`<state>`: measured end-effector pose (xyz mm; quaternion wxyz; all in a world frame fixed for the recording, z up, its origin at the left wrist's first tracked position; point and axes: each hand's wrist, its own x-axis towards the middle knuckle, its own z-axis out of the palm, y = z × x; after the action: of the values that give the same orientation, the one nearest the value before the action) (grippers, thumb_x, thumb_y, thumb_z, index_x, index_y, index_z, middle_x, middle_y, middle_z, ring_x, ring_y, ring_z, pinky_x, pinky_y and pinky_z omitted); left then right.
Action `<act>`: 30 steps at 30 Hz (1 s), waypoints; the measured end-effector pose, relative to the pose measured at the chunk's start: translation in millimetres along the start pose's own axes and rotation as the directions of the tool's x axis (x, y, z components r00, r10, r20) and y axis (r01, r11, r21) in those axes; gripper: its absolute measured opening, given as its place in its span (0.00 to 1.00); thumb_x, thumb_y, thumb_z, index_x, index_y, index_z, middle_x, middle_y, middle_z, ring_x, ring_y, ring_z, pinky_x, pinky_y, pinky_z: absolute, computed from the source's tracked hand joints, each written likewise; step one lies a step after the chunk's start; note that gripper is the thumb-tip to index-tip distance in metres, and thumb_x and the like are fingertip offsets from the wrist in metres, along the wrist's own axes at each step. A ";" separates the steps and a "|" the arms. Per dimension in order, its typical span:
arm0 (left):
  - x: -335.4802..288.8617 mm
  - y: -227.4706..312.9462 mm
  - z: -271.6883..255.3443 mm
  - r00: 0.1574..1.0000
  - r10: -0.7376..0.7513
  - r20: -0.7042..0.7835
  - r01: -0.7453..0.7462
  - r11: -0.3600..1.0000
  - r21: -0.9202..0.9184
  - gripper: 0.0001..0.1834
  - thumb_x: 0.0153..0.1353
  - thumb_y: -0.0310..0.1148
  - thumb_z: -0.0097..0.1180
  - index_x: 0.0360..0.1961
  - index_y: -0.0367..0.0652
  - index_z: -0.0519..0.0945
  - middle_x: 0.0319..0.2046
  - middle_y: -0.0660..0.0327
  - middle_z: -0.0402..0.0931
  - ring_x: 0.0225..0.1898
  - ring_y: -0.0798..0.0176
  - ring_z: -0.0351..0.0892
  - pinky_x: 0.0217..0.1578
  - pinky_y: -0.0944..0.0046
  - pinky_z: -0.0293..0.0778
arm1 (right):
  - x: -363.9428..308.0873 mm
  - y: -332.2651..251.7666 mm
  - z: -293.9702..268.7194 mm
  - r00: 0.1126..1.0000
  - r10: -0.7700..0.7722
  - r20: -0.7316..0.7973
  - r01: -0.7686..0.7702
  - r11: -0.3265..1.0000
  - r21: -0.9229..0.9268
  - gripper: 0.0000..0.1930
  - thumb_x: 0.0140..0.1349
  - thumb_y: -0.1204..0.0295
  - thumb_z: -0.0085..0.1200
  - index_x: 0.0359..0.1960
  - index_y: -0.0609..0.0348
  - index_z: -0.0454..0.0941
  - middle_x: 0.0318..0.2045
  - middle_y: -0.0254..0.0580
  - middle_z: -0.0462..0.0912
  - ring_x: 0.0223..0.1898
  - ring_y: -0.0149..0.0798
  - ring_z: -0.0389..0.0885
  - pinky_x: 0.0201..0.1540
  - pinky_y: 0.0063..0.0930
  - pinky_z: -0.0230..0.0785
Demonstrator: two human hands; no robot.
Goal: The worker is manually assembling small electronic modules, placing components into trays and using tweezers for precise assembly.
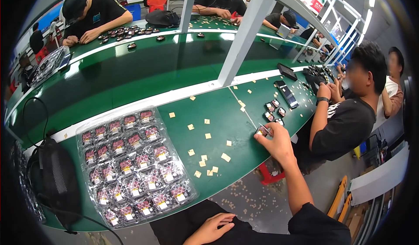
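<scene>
My right hand [279,144] is closed around a small black-edged pack [262,131] at the table's near edge, its thumb and fingers pinching the sides. Just beyond it, a small group of similar packs [269,107] sits on the green tabletop [174,136]. My left hand [212,228] lies on my dark-clothed lap, its fingers stretched out, holding nothing. On the left of the table, a clear plastic tray [176,155] carries rows of small packs with dark red contents and white labels. Whether the held pack is fully closed cannot be made out.
Small yellowish squares [207,136] are scattered over the table. A black bag [54,179] stands at the left. A white post [248,35] rises from the table's far rail. A dark rectangular device [286,94] lies farther right, near a seated co-worker [345,123]. Other people work across the green belt.
</scene>
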<state>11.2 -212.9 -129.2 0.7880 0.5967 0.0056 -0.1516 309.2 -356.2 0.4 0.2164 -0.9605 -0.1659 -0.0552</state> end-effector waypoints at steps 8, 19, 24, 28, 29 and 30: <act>-29.9 22.8 -15.0 0.971 0.131 -0.198 -0.214 0.845 -0.490 0.28 0.72 0.35 0.57 0.66 0.31 0.67 0.57 0.49 0.76 0.61 0.57 0.75 0.63 0.57 0.69 | -84.6 -96.4 -3.6 0.617 -0.748 0.245 0.542 0.630 0.557 0.31 0.42 0.57 0.79 0.49 0.55 0.83 0.25 0.31 0.74 0.21 0.30 0.74 0.23 0.23 0.66; -101.9 54.2 -50.2 0.940 0.166 -0.298 -0.311 0.774 -0.551 0.34 0.63 0.27 0.66 0.67 0.28 0.67 0.62 0.47 0.72 0.61 0.57 0.75 0.61 0.56 0.74 | -135.1 -135.8 72.6 0.295 -0.948 0.119 0.457 0.249 0.854 0.21 0.50 0.59 0.75 0.43 0.57 0.87 0.19 0.29 0.73 0.15 0.30 0.75 0.15 0.24 0.62; -108.7 52.0 -45.3 0.931 0.090 -0.355 -0.322 0.663 -0.676 0.39 0.65 0.32 0.65 0.70 0.28 0.59 0.56 0.44 0.77 0.59 0.54 0.78 0.59 0.55 0.74 | -133.1 -153.2 74.7 0.326 -0.925 0.195 0.354 0.311 0.882 0.16 0.53 0.64 0.73 0.41 0.55 0.85 0.21 0.33 0.70 0.17 0.33 0.72 0.17 0.28 0.63; -107.9 63.3 -36.2 0.810 0.159 -0.564 -0.488 0.715 -0.501 0.44 0.59 0.45 0.69 0.68 0.30 0.63 0.52 0.42 0.80 0.53 0.51 0.82 0.56 0.55 0.76 | -132.1 -156.9 70.1 0.460 -0.812 0.359 0.070 0.436 0.897 0.11 0.54 0.70 0.73 0.34 0.58 0.82 0.20 0.33 0.72 0.17 0.30 0.69 0.20 0.26 0.59; -110.5 59.8 -36.5 0.807 0.160 -0.568 -0.492 0.714 -0.498 0.44 0.59 0.45 0.69 0.68 0.30 0.63 0.52 0.42 0.80 0.53 0.51 0.82 0.56 0.55 0.76 | -132.6 -158.3 70.3 0.456 -0.815 0.358 0.071 0.434 0.898 0.11 0.54 0.70 0.73 0.34 0.58 0.82 0.20 0.33 0.72 0.17 0.30 0.69 0.20 0.26 0.59; -110.5 56.7 -39.9 0.740 0.295 -0.604 -0.506 0.836 -0.211 0.43 0.57 0.43 0.72 0.66 0.30 0.66 0.50 0.43 0.81 0.51 0.50 0.83 0.53 0.56 0.78 | -133.4 -158.0 69.8 0.477 -0.758 0.445 -0.063 0.476 0.877 0.11 0.55 0.70 0.73 0.32 0.59 0.82 0.19 0.32 0.71 0.18 0.27 0.67 0.20 0.25 0.57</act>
<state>-73.4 -135.9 -66.5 0.8619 0.4454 0.1278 0.2058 132.2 -230.8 -23.3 0.5051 -0.5885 -0.4728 0.4184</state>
